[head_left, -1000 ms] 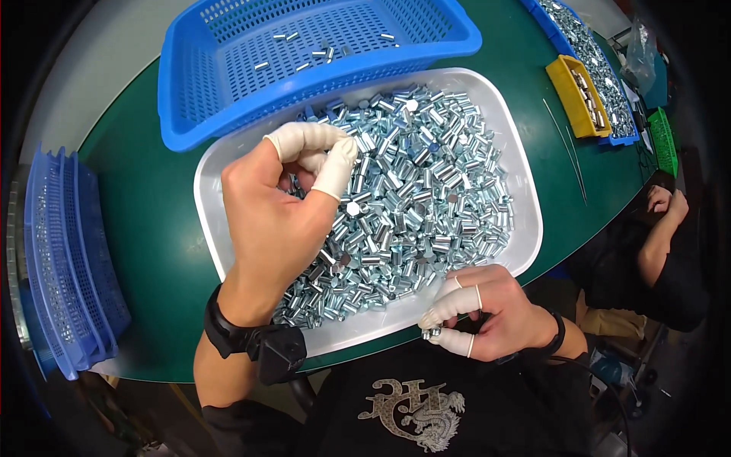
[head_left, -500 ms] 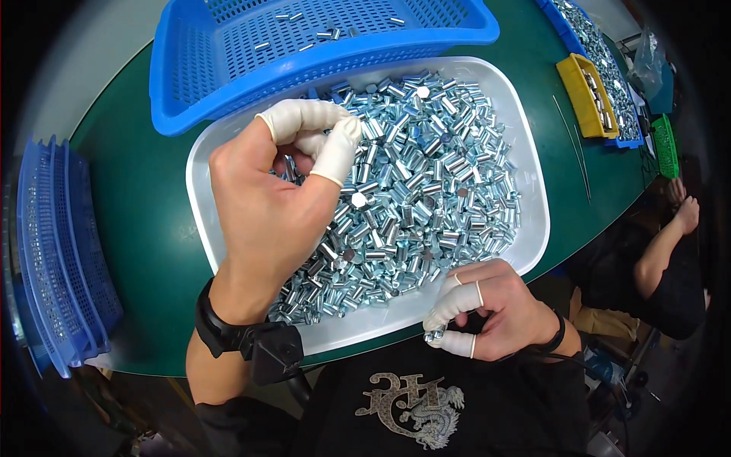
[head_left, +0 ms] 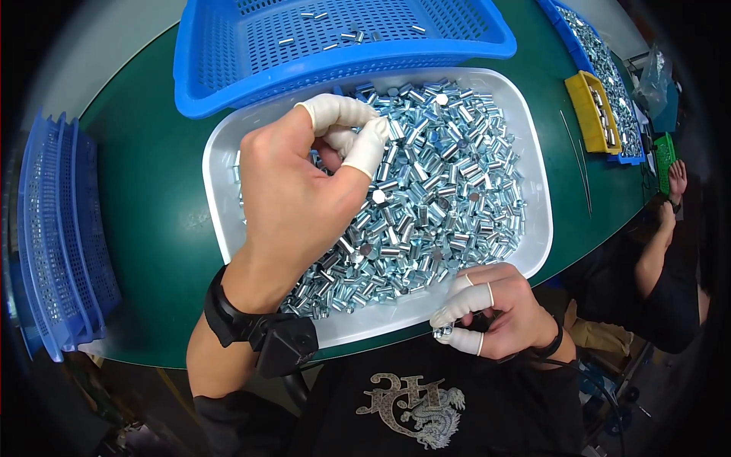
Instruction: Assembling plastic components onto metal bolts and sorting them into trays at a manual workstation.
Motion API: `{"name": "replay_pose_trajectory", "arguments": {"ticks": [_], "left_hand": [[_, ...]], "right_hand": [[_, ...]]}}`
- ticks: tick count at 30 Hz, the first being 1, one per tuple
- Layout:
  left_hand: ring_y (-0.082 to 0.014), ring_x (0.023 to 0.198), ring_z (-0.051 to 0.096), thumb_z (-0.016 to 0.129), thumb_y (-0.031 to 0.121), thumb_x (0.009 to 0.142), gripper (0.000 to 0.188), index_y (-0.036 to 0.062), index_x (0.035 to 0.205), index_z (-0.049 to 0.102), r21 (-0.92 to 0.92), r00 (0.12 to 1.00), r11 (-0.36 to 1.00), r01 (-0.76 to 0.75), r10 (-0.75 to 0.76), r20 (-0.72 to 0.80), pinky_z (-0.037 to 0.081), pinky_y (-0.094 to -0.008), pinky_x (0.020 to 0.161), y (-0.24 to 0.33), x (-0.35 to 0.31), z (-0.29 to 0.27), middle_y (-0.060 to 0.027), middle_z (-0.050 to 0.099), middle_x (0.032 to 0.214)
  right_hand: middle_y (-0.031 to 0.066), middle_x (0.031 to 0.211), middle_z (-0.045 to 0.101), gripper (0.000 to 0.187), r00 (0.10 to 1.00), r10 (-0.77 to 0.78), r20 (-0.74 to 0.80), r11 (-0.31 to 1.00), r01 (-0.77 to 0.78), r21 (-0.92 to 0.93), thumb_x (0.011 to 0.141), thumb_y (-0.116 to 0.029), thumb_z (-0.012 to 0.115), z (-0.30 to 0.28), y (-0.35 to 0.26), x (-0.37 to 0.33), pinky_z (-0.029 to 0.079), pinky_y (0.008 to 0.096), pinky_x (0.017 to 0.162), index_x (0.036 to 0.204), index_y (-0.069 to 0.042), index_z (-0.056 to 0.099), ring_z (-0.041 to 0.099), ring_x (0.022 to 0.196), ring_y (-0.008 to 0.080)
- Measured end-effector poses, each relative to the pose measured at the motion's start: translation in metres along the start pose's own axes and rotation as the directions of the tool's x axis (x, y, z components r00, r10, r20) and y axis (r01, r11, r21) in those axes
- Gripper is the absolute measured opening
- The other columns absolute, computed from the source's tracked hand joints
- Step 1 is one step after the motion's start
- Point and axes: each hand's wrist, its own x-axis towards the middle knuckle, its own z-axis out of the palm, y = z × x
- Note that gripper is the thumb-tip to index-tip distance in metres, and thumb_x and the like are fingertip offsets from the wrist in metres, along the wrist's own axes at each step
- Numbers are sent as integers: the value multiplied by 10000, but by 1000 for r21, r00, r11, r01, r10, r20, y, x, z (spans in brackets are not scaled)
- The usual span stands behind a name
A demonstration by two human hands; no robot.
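A white plastic bin [head_left: 539, 213] in front of me is heaped with small shiny metal cylinder pieces [head_left: 438, 198], some with hexagonal ends. My left hand [head_left: 301, 179] is above the bin's left half, its white-covered thumb and forefinger pressed together in a pinch. Whatever is between those fingertips, if anything, is too small to make out. At the bin's near right edge, my right hand [head_left: 506, 312] is closed, with white covers on its fingers too. Small metal pieces [head_left: 442, 332] show between its thumb and fingertips.
Beyond the bin stands a blue perforated basket [head_left: 343, 72] with several metal pieces. Stacked blue baskets [head_left: 65, 236] are at left. At right are a yellow box [head_left: 582, 114], a blue tray [head_left: 565, 34] of pieces, thin rods [head_left: 576, 164], a green basket [head_left: 665, 160] and another person's arm [head_left: 659, 247].
The view has shifted slightly, so the bin and basket appear further right. My left hand stays pinched over the bin, and my right hand keeps its hold. The other person's hand has moved.
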Motion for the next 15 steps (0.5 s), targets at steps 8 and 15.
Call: {"name": "replay_pose_trajectory", "arguments": {"ticks": [8,15], "left_hand": [[-19,585,487,738,89,823,89,24,879,713,28,999,998,49,-50,19,346,-195,542,0,-2,-1,34,626,666],[-6,618,482,737,95,837,95,25,896,714,17,996,997,80,-80,34,326,-188,576,2,-1,0,65,617,693]], "right_hand": [[40,731,658,217,999,44,-11,999,-44,13,675,19,768,3,-3,-1,408,267,534,880,-48,746,523,537,133],[44,746,669,207,997,65,-28,998,-65,13,676,21,766,3,-4,-1,411,267,535,870,-47,742,518,530,133]]}}
